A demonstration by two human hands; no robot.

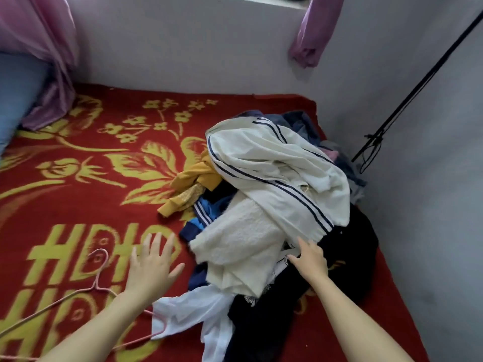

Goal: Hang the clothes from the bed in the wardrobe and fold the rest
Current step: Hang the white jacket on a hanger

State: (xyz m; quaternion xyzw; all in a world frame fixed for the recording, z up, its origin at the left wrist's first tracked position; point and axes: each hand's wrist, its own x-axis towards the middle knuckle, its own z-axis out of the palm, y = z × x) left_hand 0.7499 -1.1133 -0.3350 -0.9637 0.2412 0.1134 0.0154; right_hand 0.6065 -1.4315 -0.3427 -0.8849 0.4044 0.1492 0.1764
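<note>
A heap of clothes lies at the right side of the bed, which is covered by a red blanket (86, 199) with yellow flowers. On top is a white garment with navy stripes (274, 168). Around it lie a cream textured cloth (243, 236), a mustard top (193, 181), a blue striped piece (206, 212), a black garment (347, 259) and a thin white shirt (198, 314). A pink wire hanger (99, 280) rests on the blanket at the lower left. My left hand (153, 265) hovers with fingers spread beside the hanger. My right hand (311, 257) reaches into the pile, fingers on the black garment under the white one.
White walls close the bed at the back and right. Pink curtains (49, 48) hang at the top left and by the window (313, 30). A blue pillow (15, 97) lies at the far left. A black cord (407, 100) runs down the right wall.
</note>
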